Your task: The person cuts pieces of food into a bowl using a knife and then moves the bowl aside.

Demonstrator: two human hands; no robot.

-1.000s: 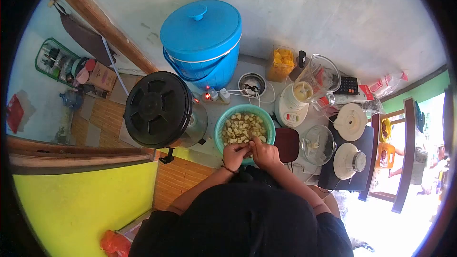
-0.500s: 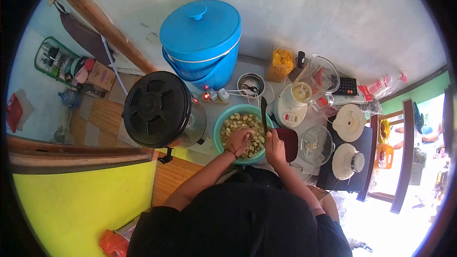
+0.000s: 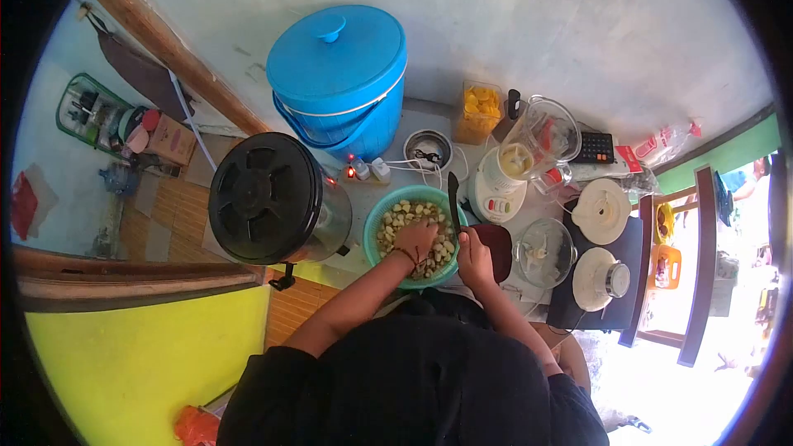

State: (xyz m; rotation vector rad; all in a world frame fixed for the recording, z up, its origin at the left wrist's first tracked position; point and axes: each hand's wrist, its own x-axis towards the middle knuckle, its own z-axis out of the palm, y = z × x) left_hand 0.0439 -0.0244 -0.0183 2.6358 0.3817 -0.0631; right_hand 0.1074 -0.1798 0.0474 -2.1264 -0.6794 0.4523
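Head view: left hand (image 3: 415,239) rests fingers-down among pieces in bowl (image 3: 373,225), grip unclear; right hand (image 3: 474,251), just beside, clasps knife (image 3: 453,196), blade pointing away.

Bowl (image 3: 376,223) teal-green w/ pale yellow-cream pieces (image 3: 402,216). Knife (image 3: 453,198) blade dark. Bucket (image 3: 339,74) + lid bright blue. Urn lid (image 3: 264,198) black. Jar (image 3: 481,107) clear w/ orange-yellow contents. Calculator (image 3: 595,148) black. 2 lids (image 3: 603,211) cream-white. Wall panel (image 3: 140,355) yellow-green.
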